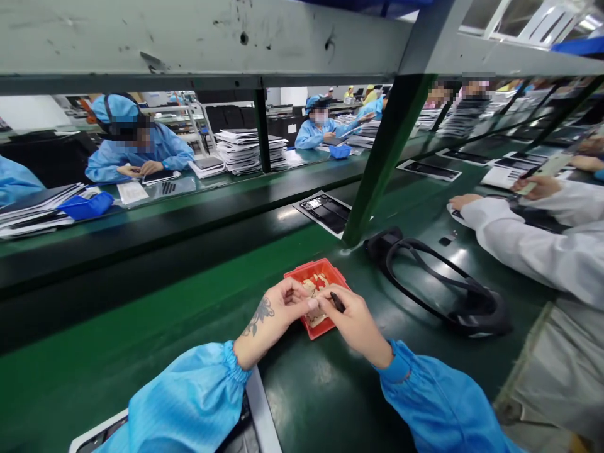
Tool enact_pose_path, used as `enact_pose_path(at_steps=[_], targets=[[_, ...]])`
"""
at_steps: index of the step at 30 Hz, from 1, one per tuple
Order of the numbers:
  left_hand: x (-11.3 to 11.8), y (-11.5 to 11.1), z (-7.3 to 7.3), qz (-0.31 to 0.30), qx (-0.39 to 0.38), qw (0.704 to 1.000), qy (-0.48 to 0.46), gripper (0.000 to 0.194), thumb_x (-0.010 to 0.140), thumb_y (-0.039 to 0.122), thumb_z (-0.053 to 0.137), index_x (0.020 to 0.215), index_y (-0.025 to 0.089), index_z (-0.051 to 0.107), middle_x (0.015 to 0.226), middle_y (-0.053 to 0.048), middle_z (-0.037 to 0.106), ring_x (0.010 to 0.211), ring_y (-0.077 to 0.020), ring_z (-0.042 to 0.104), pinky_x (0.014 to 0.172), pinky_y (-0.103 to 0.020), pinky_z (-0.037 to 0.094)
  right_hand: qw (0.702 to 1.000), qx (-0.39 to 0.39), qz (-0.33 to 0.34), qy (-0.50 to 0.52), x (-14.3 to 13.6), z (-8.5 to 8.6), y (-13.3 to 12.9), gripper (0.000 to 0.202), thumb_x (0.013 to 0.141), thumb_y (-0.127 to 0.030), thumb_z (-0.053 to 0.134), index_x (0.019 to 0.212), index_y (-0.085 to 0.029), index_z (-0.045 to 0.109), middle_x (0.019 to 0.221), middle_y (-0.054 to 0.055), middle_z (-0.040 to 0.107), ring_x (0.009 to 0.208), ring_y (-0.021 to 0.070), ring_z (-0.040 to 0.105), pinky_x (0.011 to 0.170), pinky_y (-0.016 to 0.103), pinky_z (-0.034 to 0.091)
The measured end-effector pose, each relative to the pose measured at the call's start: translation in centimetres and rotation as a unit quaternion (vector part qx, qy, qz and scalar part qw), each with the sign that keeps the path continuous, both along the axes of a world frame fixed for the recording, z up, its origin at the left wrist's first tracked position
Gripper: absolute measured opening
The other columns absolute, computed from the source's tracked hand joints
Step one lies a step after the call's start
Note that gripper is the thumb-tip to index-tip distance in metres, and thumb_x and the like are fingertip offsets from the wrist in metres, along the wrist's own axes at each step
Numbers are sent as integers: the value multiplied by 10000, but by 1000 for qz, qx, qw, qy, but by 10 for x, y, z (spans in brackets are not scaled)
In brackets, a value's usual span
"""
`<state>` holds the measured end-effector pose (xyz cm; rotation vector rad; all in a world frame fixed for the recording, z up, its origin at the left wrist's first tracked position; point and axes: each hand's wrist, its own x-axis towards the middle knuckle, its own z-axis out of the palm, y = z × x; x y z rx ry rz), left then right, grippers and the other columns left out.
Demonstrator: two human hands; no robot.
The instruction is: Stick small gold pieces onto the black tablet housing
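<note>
A small red tray with several pale small parts sits on the green bench in front of me. My left hand, tattooed at the wrist, reaches over the tray with its fingertips pinched on a small pale part. My right hand meets it from the right and holds thin black tweezers whose tip points at the same spot. Both my arms wear blue sleeves. Under my left forearm lies a flat grey-framed panel, mostly hidden.
A black looped strap device lies right of the tray. A green post stands behind it, next to a dark panel. A white-sleeved co-worker works at my right. Across the conveyor, people in blue sit by stacked panels.
</note>
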<state>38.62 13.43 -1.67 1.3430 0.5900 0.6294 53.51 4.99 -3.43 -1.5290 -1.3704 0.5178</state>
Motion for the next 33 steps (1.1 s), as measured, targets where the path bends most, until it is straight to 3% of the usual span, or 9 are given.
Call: enact_pose_path(at_steps=[8,15,18,20,22,24,28,30,33], targets=[[-3,4,-5,-7,53,998,43,210,768,342,643,740,144,579,720,-21,610,685,-141,575,686,-260,464,1000,-20,-18,2,-1,-1,0,235,889,-347,536,730,-185,594,707,17,581,651,161,506,610,268,392],[3,22,-10,116,220,962,113,166,820,298,556,712,174,574,758,-17,572,743,-164,520,724,-293,415,990,15,-137,35,6,-3,2,270,907,-402,503,744,-187,526,708,6,522,661,157,478,620,263,383],[11,23,-10,114,301,939,125,197,792,264,593,612,185,578,766,-29,541,804,-193,470,802,-333,374,989,14,-141,48,8,-4,1,280,911,-413,499,748,-186,510,693,-7,491,644,143,456,604,254,372],[16,21,-9,94,335,929,124,134,788,207,576,676,194,646,817,-43,559,855,-211,469,832,-348,366,989,13,-135,55,8,-5,0,275,911,-410,506,752,-186,513,696,-11,485,643,137,446,606,250,368],[19,18,-7,75,349,926,122,191,791,146,530,845,210,702,873,-49,577,901,-217,482,851,-352,372,990,15,-127,59,7,-5,0,268,908,-406,511,755,-186,513,701,-13,480,648,134,440,614,248,369],[19,16,-4,54,312,942,109,267,808,139,499,964,214,702,900,-50,587,921,-211,510,859,-343,387,991,16,-115,60,6,-5,0,264,904,-402,512,752,-187,512,712,-12,485,661,136,448,629,248,378],[15,15,4,6,110,992,57,182,811,301,597,883,168,698,898,-47,629,842,-181,570,791,-294,420,994,10,-91,62,6,-8,0,250,898,-392,518,758,-185,531,708,-10,506,645,134,460,629,249,394],[13,14,7,-5,39,999,27,177,756,320,672,795,147,673,817,-31,635,761,-156,566,742,-267,420,994,7,-87,62,5,-9,-1,251,899,-389,523,756,-183,541,694,-11,506,629,132,456,620,250,394],[11,12,12,-10,1,1000,4,169,709,289,709,727,135,644,729,-15,611,689,-126,538,695,-240,410,995,8,-84,58,4,-8,-1,257,895,-390,533,745,-181,550,690,-9,512,636,136,464,626,252,399]])
